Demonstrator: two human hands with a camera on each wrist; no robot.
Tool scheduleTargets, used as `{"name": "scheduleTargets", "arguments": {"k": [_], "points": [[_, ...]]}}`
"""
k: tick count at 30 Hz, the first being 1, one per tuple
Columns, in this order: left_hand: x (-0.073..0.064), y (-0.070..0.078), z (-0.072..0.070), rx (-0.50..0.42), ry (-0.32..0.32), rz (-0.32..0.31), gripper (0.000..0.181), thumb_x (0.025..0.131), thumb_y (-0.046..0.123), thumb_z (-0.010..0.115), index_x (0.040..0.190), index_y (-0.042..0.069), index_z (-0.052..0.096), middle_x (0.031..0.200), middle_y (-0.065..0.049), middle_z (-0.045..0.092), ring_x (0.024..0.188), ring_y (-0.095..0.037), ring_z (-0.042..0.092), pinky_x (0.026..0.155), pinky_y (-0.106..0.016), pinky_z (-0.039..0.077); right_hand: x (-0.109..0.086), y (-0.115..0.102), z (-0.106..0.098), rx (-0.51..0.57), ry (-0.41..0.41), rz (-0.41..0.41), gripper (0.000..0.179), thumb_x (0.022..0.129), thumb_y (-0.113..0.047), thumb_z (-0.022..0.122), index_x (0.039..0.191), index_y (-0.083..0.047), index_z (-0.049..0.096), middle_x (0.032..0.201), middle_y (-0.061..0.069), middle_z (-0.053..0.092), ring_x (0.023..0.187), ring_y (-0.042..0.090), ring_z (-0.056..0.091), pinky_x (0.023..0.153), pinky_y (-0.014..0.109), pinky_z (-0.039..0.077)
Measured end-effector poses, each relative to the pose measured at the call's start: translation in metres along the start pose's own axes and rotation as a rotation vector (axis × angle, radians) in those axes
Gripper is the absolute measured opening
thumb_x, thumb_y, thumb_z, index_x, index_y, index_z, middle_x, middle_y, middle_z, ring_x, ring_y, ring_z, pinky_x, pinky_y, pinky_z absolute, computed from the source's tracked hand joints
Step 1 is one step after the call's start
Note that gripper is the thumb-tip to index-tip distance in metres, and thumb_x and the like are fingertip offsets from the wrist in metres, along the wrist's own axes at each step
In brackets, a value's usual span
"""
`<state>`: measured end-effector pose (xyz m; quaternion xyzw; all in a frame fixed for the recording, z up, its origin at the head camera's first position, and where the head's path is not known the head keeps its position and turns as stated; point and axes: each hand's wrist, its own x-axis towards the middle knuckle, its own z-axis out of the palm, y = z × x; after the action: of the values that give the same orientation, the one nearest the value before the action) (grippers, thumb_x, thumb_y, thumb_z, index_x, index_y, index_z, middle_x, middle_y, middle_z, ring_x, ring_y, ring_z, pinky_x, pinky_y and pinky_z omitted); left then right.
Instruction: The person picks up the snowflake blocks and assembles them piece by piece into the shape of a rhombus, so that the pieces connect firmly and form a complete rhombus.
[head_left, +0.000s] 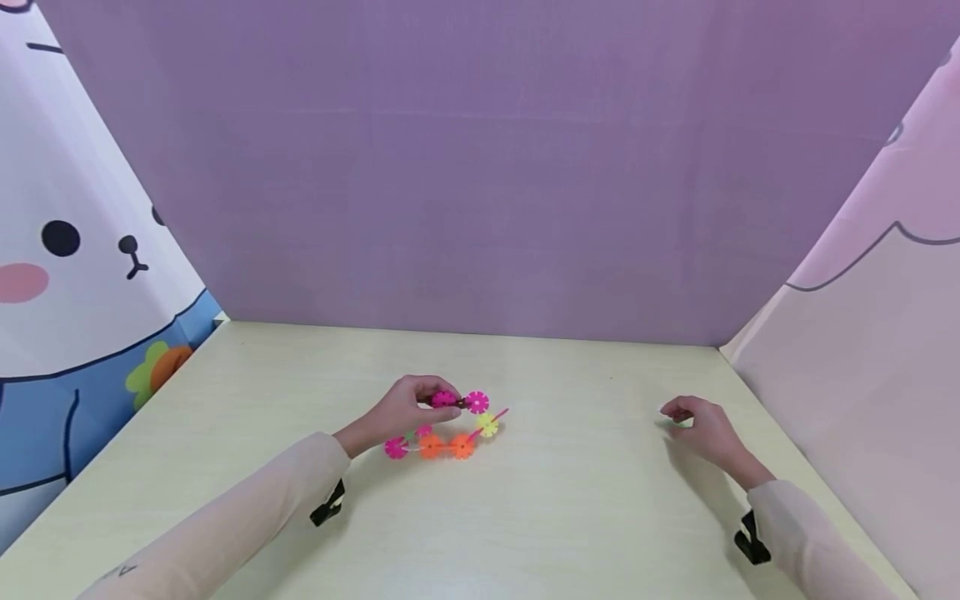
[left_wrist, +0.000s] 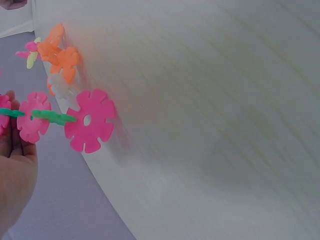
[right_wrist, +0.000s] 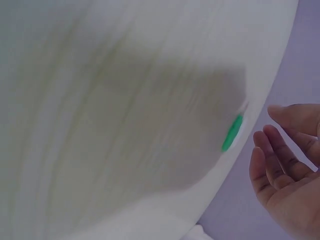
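Observation:
My left hand (head_left: 401,410) pinches a chain of interlocking flower-shaped plastic discs (head_left: 461,447) between thumb and fingers, left of the table's middle. Pink, orange and yellow discs curve round below and to the right of that hand. In the left wrist view, green discs join a pink disc (left_wrist: 102,131) to others, and orange discs (left_wrist: 65,61) follow further along; the fingers partly hide the held end. Over the right side of the table is my right hand (head_left: 705,429), its fingers loosely bent and apart with nothing between them. Close to its fingertips, a green disc (right_wrist: 232,134) appears edge-on over the tabletop.
A pale wood-grain table (head_left: 540,517) lies under both hands. Behind it rises a purple panel (head_left: 480,167). Printed cloth walls stand at the left (head_left: 82,333) and right (head_left: 862,375).

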<state>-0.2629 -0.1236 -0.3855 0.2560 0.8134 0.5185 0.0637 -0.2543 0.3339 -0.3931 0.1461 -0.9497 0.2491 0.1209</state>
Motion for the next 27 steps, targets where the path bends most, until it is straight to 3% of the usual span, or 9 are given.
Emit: {"name": "scheduleTargets", "arguments": {"k": [13,20,27], "points": [[-0.001,0.000,-0.001,-0.013,0.001,0.010,0.022,0.080,0.024,0.071,0.098,0.012,0.066,0.087,-0.003,0.066,0.069,-0.013,0.054,0.060,-0.021,0.047,-0.003,0.017,-0.003,-0.073,-0.057,0.044,0.018,0.069,0.002,0.069,0.086,0.003,0.064,0.078,0.013,0.063,0.073,0.025,0.057,0.062,0.029,0.046],[-0.001,0.001,-0.001,-0.019,-0.005,0.005,0.024,0.080,0.024,0.071,0.099,0.010,0.066,0.089,-0.007,0.066,0.071,-0.017,0.054,0.061,-0.021,0.048,-0.002,0.020,-0.001,-0.071,-0.087,0.057,0.017,0.070,0.003,0.068,0.086,0.005,0.063,0.077,0.014,0.062,0.072,0.023,0.057,0.060,0.029,0.045],[-0.001,0.001,0.000,-0.012,0.001,0.025,0.023,0.080,0.024,0.070,0.099,0.011,0.066,0.088,-0.004,0.067,0.069,-0.013,0.055,0.060,-0.021,0.048,-0.001,0.022,0.000,-0.051,-0.095,0.071,0.021,0.068,0.006,0.067,0.088,0.008,0.062,0.080,0.016,0.062,0.073,0.026,0.059,0.061,0.029,0.048]]}}
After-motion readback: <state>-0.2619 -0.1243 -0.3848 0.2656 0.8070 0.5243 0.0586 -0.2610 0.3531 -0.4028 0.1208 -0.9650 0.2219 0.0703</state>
